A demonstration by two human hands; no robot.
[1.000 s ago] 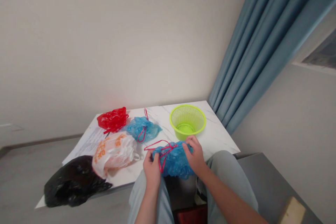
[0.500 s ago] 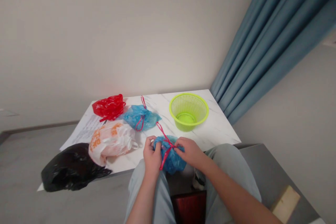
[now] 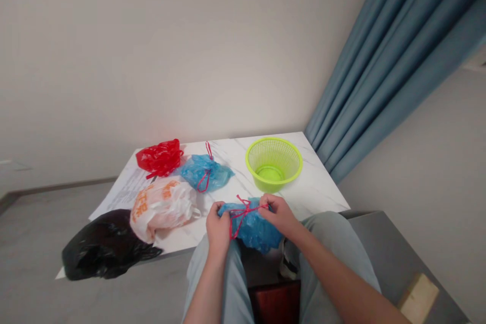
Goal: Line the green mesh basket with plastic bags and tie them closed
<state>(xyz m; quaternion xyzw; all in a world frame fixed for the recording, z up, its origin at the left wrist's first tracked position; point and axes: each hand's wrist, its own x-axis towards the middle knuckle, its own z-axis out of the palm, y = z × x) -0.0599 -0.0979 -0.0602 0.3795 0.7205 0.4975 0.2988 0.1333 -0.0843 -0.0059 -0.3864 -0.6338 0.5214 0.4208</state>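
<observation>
Between my hands, over my knees at the table's front edge, hangs a blue plastic bag (image 3: 258, 233). A red drawstring (image 3: 245, 211) is knotted around its gathered top, with loops and ends sticking out. My left hand (image 3: 218, 224) pinches the bag's left side near the top. On the right, my right hand (image 3: 279, 212) is closed on the drawstring's right end, drawing it sideways from the knot. What the bag contains cannot be made out.
A green plastic basket (image 3: 255, 178) stands at the table's back right. To the left lie another blue bag (image 3: 218, 174) with red ties, a red bag (image 3: 159, 157), a white bag with orange print (image 3: 163, 207) and a black bag (image 3: 108, 245), overhanging the edge. Paper (image 3: 121, 190) lies beneath.
My right hand has moved slightly up and right, stretching the drawstring sideways. The string that pointed up and down now lies more level, and the bag has swung a little right.
</observation>
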